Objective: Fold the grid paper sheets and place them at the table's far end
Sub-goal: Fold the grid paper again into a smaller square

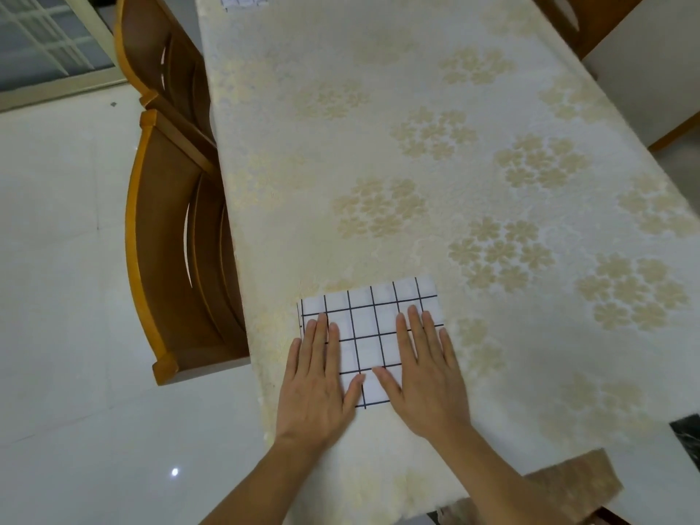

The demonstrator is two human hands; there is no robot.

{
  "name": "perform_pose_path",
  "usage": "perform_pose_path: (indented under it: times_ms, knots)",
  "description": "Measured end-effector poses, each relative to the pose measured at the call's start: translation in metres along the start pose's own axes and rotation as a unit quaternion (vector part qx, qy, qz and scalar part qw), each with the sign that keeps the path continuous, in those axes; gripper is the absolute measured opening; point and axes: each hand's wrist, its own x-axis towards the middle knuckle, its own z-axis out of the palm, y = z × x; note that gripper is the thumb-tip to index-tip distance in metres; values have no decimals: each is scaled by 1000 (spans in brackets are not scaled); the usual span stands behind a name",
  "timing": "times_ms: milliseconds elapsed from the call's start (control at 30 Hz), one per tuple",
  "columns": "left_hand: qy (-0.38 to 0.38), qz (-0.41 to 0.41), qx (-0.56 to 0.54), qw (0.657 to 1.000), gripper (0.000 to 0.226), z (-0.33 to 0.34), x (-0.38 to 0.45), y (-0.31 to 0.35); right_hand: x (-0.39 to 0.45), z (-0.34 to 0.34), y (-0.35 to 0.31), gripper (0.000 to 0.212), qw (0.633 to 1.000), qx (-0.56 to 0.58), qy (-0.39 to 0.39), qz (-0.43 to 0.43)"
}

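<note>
A white grid paper sheet [369,323] with dark lines lies flat on the table near its front left corner. My left hand [316,380] presses flat on the sheet's left part, fingers stretched out. My right hand [426,373] lies flat on its right part, fingers spread. Both thumbs point inward and nearly meet over the sheet's near edge. Another piece of grid paper [242,0] rests at the table's far end, cut off by the top of the view.
The table [435,153] wears a cream cloth with pale gold flowers. Two wooden chairs [174,259] stand along its left side. Another chair [564,20] is at the far right. A dark object [687,433] sits at the right edge.
</note>
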Motion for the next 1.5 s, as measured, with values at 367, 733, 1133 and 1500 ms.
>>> perform_pose_path:
  times_ms: [367,733,1133,1500]
  knots:
    - [-36,138,-5,990,69,-45,3,-11,-14,-31,-11,67,997,-5,-35,67]
    - [-62,449,89,887,67,-69,84,11,-57,-41,-19,68,956,46,-4,288]
    - [-19,623,158,766,53,-61,181,71,-46,-19,4,54,947,73,55,308]
    - [-16,646,173,743,52,-60,197,83,-36,-4,8,52,952,50,116,280]
